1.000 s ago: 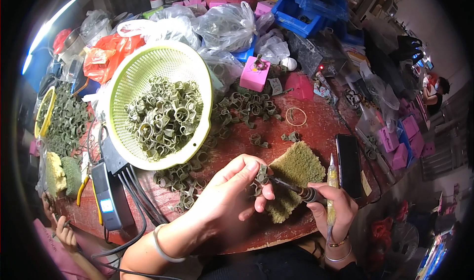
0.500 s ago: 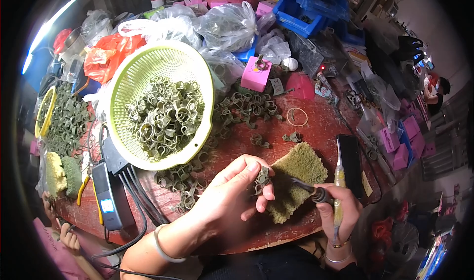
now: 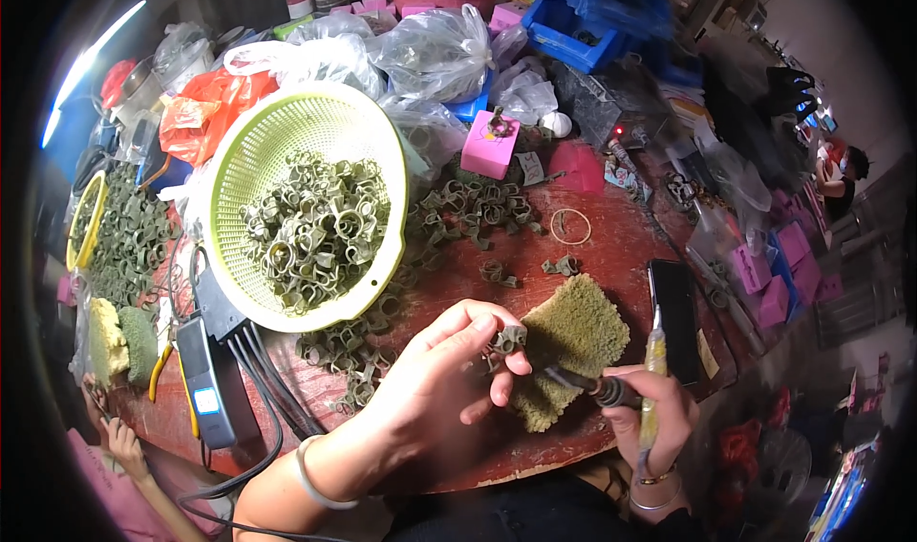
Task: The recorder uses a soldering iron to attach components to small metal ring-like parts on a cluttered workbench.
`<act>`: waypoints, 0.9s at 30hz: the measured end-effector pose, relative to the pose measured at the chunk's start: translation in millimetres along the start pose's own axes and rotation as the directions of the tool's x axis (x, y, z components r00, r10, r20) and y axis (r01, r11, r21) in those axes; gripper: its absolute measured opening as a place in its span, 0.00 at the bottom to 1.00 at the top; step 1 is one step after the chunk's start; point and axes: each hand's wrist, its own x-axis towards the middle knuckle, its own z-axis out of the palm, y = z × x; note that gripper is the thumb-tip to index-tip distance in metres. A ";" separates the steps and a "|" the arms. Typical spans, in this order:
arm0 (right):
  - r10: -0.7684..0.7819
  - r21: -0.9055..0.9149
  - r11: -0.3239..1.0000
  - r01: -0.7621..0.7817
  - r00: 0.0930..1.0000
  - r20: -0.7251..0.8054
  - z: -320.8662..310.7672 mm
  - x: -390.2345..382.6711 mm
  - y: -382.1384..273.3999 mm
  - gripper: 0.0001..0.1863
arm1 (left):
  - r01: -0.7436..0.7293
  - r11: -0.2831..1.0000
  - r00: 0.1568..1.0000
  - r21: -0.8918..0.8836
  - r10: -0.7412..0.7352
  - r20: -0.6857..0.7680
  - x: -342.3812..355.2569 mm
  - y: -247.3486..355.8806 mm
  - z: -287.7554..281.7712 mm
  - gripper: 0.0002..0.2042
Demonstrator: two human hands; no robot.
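Between the thumb and fingers of my left hand (image 3: 435, 365) is a small dark-green ring-shaped piece (image 3: 510, 339), likely wax. My right hand (image 3: 661, 410) grips a dark pen-like tool with a thin tip (image 3: 614, 392), resembling a soldering iron. Tucked in the same hand, a slender yellow-handled tool (image 3: 654, 375) points upward. The dark tip lies over the near part of a rough green sponge (image 3: 583, 327), a short way right of the ring piece and apart from it. Many similar pieces (image 3: 320, 222) fill a pale yellow-green basket (image 3: 229, 174) at the left.
Loose ring pieces (image 3: 478, 208) lie beside and below the basket. A black phone (image 3: 674, 318) rests right of the sponge. Near my left forearm are a grey device with a lit screen (image 3: 204, 389) and black cables (image 3: 272, 375). A pink block (image 3: 491, 148) stands farther back. Another person's hand (image 3: 124, 445) shows lower left.
The dark tool's tip has shifted slightly down and left over the sponge. The ring piece has turned a little in my left fingers. At lower left, the other person's hand has moved slightly.
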 end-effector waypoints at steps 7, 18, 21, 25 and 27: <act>-0.027 -0.102 0.994 0.030 0.999 0.025 8.5 4.5 -2.6 0.18 | 0.005 0.999 1.000 0.032 -0.004 -0.021 -2.3 1.0 2.7 0.11; 0.019 -0.138 0.990 -0.012 0.999 0.049 8.2 5.4 -9.8 0.18 | -0.021 0.999 1.000 0.040 0.021 -0.015 -2.6 -0.5 2.4 0.10; 0.023 -0.139 0.990 -0.016 0.999 0.046 8.6 4.7 -8.8 0.18 | -0.007 1.000 1.000 -0.016 0.007 0.029 -2.5 0.7 -0.4 0.09; 0.013 -0.171 0.985 -0.004 0.999 0.052 9.5 5.2 -9.1 0.17 | -0.022 0.999 1.000 0.035 0.022 -0.008 -1.7 -0.9 1.5 0.10; 0.006 -0.185 0.983 0.005 0.998 0.059 9.6 5.4 -9.7 0.17 | -0.023 0.999 1.000 0.038 0.024 -0.006 -1.5 -1.2 1.0 0.10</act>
